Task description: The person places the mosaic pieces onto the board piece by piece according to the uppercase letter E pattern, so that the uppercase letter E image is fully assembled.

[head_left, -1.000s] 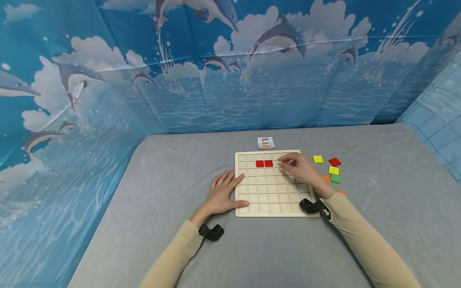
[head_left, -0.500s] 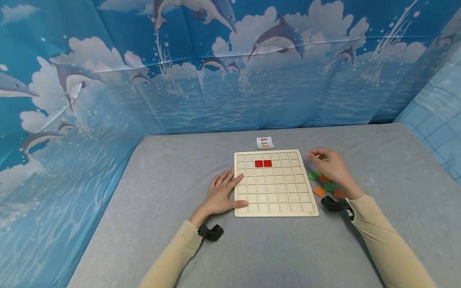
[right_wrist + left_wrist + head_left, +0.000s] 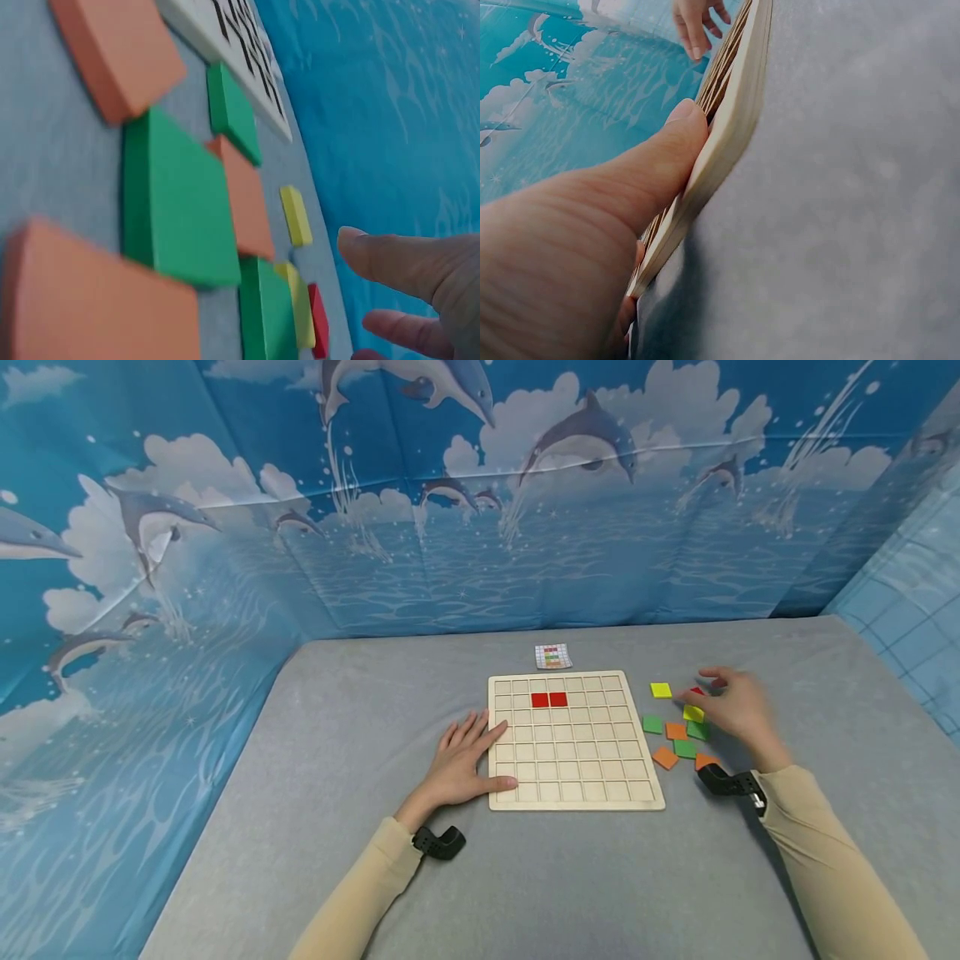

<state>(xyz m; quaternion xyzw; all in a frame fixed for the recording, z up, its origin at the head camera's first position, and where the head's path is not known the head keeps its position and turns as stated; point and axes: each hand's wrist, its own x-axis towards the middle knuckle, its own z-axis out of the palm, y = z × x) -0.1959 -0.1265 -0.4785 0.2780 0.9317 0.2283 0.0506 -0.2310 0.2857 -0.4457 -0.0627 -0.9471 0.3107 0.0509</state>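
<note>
A wooden grid board (image 3: 570, 749) lies on the grey table, with two red square tiles (image 3: 540, 700) side by side near its far edge. My left hand (image 3: 459, 768) rests spread on the board's left edge; in the left wrist view its thumb (image 3: 671, 146) lies over the rim. Over the loose tiles on the right is my right hand (image 3: 741, 710), thumb and forefinger apart around a red tile (image 3: 697, 691), which it partly hides. In the right wrist view that red tile (image 3: 319, 321) lies below the parted fingers, with nothing between them.
Several yellow, green and orange tiles lie right of the board, among them a yellow tile (image 3: 661, 691) and an orange tile (image 3: 665, 758). A small card with a coloured grid pattern (image 3: 553, 656) sits behind the board. A dolphin-print curtain (image 3: 480, 560) hangs behind.
My right hand has moved right, from above the board to the loose red tile, and its fingers have parted. The left hand and the two red tiles on the board have stayed put.
</note>
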